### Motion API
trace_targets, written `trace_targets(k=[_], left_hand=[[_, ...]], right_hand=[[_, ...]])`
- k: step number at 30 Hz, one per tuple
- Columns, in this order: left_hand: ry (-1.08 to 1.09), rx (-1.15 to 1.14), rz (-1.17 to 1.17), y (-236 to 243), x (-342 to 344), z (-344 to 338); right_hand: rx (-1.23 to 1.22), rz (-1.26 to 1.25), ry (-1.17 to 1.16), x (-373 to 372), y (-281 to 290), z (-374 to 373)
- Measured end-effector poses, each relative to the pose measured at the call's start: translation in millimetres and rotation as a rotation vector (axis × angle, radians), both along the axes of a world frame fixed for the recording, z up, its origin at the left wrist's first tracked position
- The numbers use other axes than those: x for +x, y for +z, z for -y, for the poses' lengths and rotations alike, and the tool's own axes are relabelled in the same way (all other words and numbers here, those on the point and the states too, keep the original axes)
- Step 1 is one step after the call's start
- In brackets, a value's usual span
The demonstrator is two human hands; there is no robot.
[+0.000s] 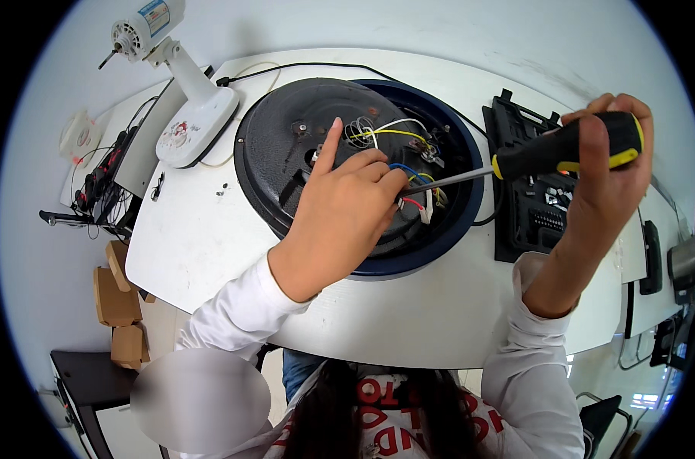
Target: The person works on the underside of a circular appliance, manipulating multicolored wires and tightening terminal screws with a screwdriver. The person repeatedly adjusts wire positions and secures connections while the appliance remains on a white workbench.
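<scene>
A round appliance lies opened up on the white table, with a black dished metal plate (275, 126) tilted in its dark blue shell (472, 199). A coiled spring (357, 133) and yellow, white, blue and red wires (397, 132) show at the plate's right side. My left hand (332, 210) rests over the plate, index finger stretched out, the other fingers curled by the screwdriver's tip; what they grip is hidden. My right hand (596, 180) is wrapped round the black and yellow handle of a screwdriver (543, 157). Its shaft slants down left to my left fingers.
An open black tool case (514, 229) with bits and sockets lies right of the shell. At the back left stands a white motor on a stand (198, 76). A black cable (317, 66) runs behind the appliance. Small dark parts (223, 188) lie on the table (187, 245).
</scene>
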State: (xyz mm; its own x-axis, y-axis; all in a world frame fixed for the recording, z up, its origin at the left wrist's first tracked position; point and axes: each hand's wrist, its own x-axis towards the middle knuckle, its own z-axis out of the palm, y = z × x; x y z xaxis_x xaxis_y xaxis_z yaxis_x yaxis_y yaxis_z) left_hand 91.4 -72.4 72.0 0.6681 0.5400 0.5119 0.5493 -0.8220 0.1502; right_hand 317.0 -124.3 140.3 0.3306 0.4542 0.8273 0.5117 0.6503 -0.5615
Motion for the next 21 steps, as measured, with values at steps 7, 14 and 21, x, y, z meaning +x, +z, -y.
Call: trace_targets(k=[7, 14, 21], left_hand=[[0.004, 0.012, -0.019, -3.4, 0.9, -0.4], [0.014, 0.006, 0.011, -6.5, -1.8, -0.9], [0.019, 0.006, 0.017, -6.4, -2.2, -1.1]], right_hand=[[-0.038, -0.089, -0.016, -12.6, 1.0, 4.9], [-0.149, 0.082, -0.207, -6.8, 2.1, 8.6], [-0.269, 0.135, 0.398, -0.9, 14.4, 29.8]])
